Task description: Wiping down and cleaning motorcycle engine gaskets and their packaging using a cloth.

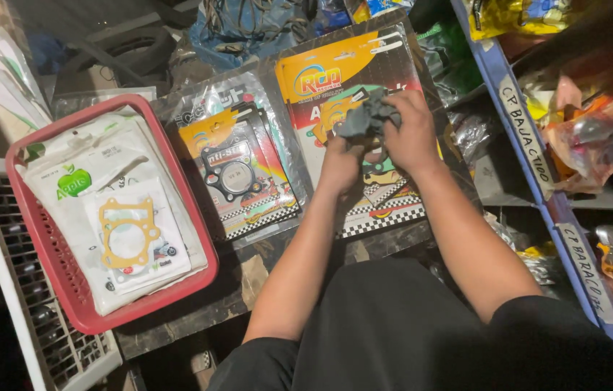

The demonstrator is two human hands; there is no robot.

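Together, left hand (340,163) and right hand (409,130), fingers pinching a crumpled grey cloth (366,116), over a gasket pack (353,87), red basket (31,239) alongside

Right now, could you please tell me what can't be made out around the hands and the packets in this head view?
- Head view: the packet under the hands is partly covered by both hands and the grey cloth.
- Left hand: its fingers are tucked under the cloth, so the grip is unclear.
- Right hand: its fingertips are buried in the cloth.
- Red basket: the lower packets are hidden by those on top.
- Shelf: cut off by the right edge.
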